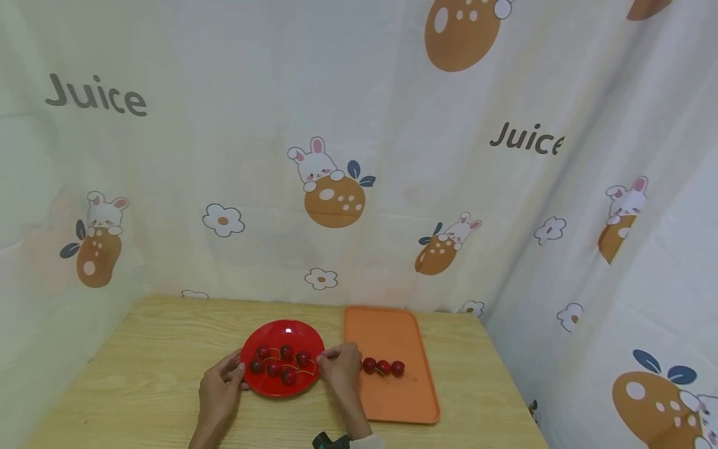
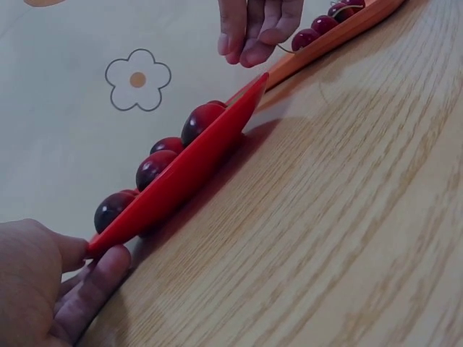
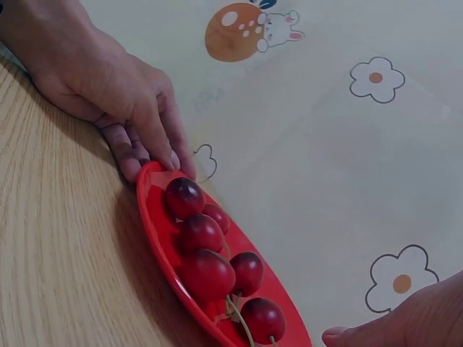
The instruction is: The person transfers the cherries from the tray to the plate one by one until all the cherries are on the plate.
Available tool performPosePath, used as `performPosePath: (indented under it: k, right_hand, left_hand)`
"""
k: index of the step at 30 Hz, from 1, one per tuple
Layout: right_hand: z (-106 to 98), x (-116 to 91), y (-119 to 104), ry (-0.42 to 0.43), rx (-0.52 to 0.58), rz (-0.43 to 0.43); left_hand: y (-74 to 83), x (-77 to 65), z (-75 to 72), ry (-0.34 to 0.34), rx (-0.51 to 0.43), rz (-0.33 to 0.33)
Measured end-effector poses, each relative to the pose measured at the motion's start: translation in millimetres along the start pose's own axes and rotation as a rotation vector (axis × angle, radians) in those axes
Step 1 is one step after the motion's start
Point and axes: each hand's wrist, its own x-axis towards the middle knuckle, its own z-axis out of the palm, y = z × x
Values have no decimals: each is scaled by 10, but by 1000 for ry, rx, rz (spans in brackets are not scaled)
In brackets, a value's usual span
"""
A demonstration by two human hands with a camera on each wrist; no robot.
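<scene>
A red plate (image 1: 300,337) rests on the wooden table with several dark red cherries (image 1: 273,368) on it, some with thin stems. At its left rim my left hand (image 1: 217,390) grips the edge; in the left wrist view the thumb lies over the rim and fingers (image 2: 108,269) lie under it. My right hand (image 1: 343,369) hovers by the plate's right rim. Its fingertips hang above and apart from the plate in the left wrist view, with nothing visible between them. Just right of that hand, more cherries (image 1: 384,367) lie in a row on an orange tray (image 1: 387,402).
The tray stands immediately right of the plate, its left edge partly behind my right hand. Around the light wooden table (image 1: 168,337) hangs a pale printed curtain (image 1: 252,156) at the back and sides. A dark device (image 1: 330,441) is on the right wrist.
</scene>
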Motion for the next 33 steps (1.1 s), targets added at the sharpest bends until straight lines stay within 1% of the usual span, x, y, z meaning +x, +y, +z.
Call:
performPosePath:
  k: [1, 3, 5, 7, 9, 12, 18, 22, 24, 29, 31, 33]
  right_hand:
    - [-55, -18, -95, -8, 15, 29]
    - [-138, -52, -203, -21, 61, 56]
    - [-232, -92, -329, -39, 114, 102]
    - [-292, -113, -386, -52, 161, 182]
    - [-342, -121, -417, -52, 172, 237]
    - [-403, -114, -408, -44, 150, 240]
    - [-519, -79, -322, 1, 139, 195]
    - [-590, -70, -289, 35, 112, 182]
    - [-612, -58, -271, 49, 116, 188]
    - [-654, -33, -248, 65, 192, 190]
    - [-682, -31, -247, 68, 194, 176]
    - [-712, -30, -231, 65, 168, 148]
  left_hand:
    - [-1, 0, -1, -1, 1, 0]
    - [3, -4, -2, -4, 2, -3]
    - [5, -7, -4, -11, 10, -3]
    - [9, -11, -6, -19, 15, -1]
    - [7, -14, -9, -18, 20, 2]
    - [0, -11, -10, -10, 18, 14]
    - [-5, -6, -4, -5, 21, 30]
    - [6, -13, -5, 0, 20, 36]
    - [6, -14, -9, 2, 20, 39]
    - [-4, -19, -16, 6, 27, 44]
    - [-3, -21, -11, 8, 26, 46]
    - [-3, -22, -4, 7, 24, 44]
